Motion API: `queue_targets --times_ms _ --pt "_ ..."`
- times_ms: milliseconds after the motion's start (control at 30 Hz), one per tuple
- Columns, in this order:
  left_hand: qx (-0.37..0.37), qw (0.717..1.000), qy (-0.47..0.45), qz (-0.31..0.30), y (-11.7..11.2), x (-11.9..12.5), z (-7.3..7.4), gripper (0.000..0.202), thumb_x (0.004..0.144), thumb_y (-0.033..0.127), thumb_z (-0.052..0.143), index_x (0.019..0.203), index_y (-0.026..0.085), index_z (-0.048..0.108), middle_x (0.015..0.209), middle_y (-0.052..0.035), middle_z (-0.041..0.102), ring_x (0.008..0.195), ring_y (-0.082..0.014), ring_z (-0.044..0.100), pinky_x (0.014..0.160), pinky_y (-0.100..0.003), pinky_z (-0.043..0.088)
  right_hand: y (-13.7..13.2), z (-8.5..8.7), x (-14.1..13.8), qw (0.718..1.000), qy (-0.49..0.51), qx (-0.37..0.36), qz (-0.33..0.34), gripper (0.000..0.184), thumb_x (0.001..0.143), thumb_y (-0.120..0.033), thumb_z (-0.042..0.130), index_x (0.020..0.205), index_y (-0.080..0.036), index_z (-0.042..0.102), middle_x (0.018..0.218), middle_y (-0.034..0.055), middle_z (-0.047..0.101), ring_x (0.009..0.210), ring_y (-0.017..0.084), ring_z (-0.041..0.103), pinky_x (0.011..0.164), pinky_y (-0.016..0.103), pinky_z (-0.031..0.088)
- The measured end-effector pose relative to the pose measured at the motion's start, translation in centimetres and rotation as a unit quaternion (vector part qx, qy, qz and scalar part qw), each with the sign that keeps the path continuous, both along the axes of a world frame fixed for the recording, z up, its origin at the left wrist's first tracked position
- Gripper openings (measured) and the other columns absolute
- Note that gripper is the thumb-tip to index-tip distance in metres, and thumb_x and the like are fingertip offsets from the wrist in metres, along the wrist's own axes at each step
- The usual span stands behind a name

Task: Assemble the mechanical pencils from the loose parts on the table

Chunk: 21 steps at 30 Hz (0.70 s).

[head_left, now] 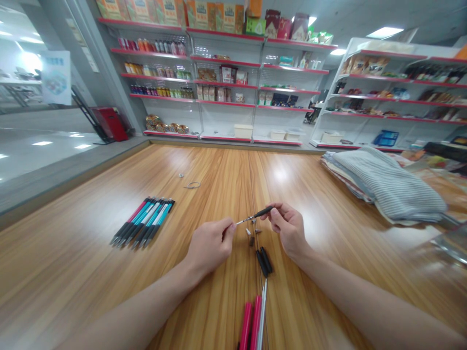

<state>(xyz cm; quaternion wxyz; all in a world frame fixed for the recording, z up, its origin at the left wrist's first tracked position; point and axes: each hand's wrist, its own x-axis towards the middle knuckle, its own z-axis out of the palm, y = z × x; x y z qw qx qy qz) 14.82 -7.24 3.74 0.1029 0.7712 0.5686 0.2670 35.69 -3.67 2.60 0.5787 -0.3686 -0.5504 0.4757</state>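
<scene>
Between thumb and fingers, my left hand (209,245) pinches one end of a thin pen refill (242,221). My right hand (293,231) grips a black pen grip (264,211), whose tip meets the refill's other end; whether the refill sits inside it I cannot tell. Just below the hands lie small pen parts (251,240), including tips. Two loose black grips (264,261) rest side by side nearer to me. Pink pen barrels (246,323) and white refills (263,306) lie at the bottom edge of view.
Several assembled pens (146,221), blue, white and pink, are lined up at the left. Farther back are a wire ring (192,185) and a small metal piece (181,175). Folded striped cloth (386,180) is stacked at the right. Stocked shelves (226,99) stand beyond the table.
</scene>
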Motion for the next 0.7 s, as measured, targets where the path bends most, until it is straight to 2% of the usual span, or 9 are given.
queue_targets --times_ms 133,233,333,400,500,600,700 --pt "0.004 1.000 0.006 -0.005 0.0 0.0 -0.1 0.032 0.094 0.034 0.036 0.068 0.019 0.046 0.062 -0.0003 0.054 0.056 -0.0127 0.048 0.056 -0.025 0.026 -0.1 0.0 -0.1 0.999 -0.029 0.008 0.014 0.025 0.089 -0.037 0.054 0.097 -0.014 0.056 0.076 0.0067 0.066 0.047 0.007 0.036 0.041 0.021 0.024" --pt "0.008 1.000 0.006 -0.016 0.0 0.1 -0.1 0.032 0.095 0.033 0.036 0.068 0.019 0.045 0.062 0.0000 0.054 0.056 -0.0126 0.048 0.056 -0.025 0.027 -0.4 0.3 -0.2 0.998 -0.055 0.017 0.032 0.024 0.090 -0.036 0.054 0.097 -0.014 0.057 0.078 0.0065 0.066 0.049 0.007 0.044 0.044 0.020 0.034" --pt "0.011 0.999 -0.003 -0.033 -0.1 0.2 -0.1 0.030 0.095 0.032 0.036 0.070 0.019 0.049 0.066 -0.0005 0.058 0.059 -0.0129 0.051 0.058 -0.024 0.029 -0.9 0.5 -0.4 0.994 -0.093 0.035 0.044 0.022 0.090 -0.034 0.053 0.097 -0.014 0.059 0.083 0.0068 0.067 0.066 0.012 0.059 0.057 0.023 0.047" --pt "0.009 0.999 -0.015 -0.042 -0.1 0.3 -0.1 0.029 0.095 0.031 0.036 0.075 0.020 0.053 0.071 -0.0010 0.061 0.064 -0.0136 0.054 0.060 -0.024 0.032 -1.2 0.6 -0.6 0.989 -0.128 0.053 0.045 0.022 0.091 -0.033 0.053 0.099 -0.014 0.060 0.086 0.0072 0.067 0.077 0.016 0.063 0.066 0.027 0.051" --pt "-0.007 0.998 -0.038 -0.048 -0.1 0.3 -0.1 0.022 0.095 0.031 0.040 0.088 0.022 0.059 0.078 -0.0014 0.066 0.069 -0.0149 0.059 0.063 -0.024 0.036 -1.4 0.5 -0.7 0.978 -0.188 0.078 0.037 0.022 0.091 -0.033 0.052 0.100 -0.015 0.062 0.088 0.0071 0.067 0.077 0.016 0.064 0.067 0.028 0.052" --pt "-0.026 0.996 -0.075 -0.046 0.0 0.3 -0.2 0.019 0.092 0.030 0.047 0.106 0.023 0.057 0.085 -0.0015 0.069 0.075 -0.0164 0.062 0.066 -0.025 0.041 -1.5 0.5 -0.8 0.967 -0.235 0.096 0.026 0.022 0.091 -0.032 0.052 0.100 -0.015 0.063 0.082 0.0060 0.067 0.073 0.016 0.063 0.065 0.028 0.052" --pt "-0.036 0.994 -0.093 -0.051 0.0 0.2 -0.3 0.019 0.090 0.029 0.049 0.107 0.023 0.057 0.088 -0.0019 0.070 0.078 -0.0171 0.064 0.068 -0.025 0.043 -1.6 0.6 -0.8 0.960 -0.260 0.108 0.018 0.022 0.091 -0.033 0.052 0.098 -0.015 0.064 0.077 0.0050 0.066 0.069 0.015 0.062 0.062 0.027 0.051"
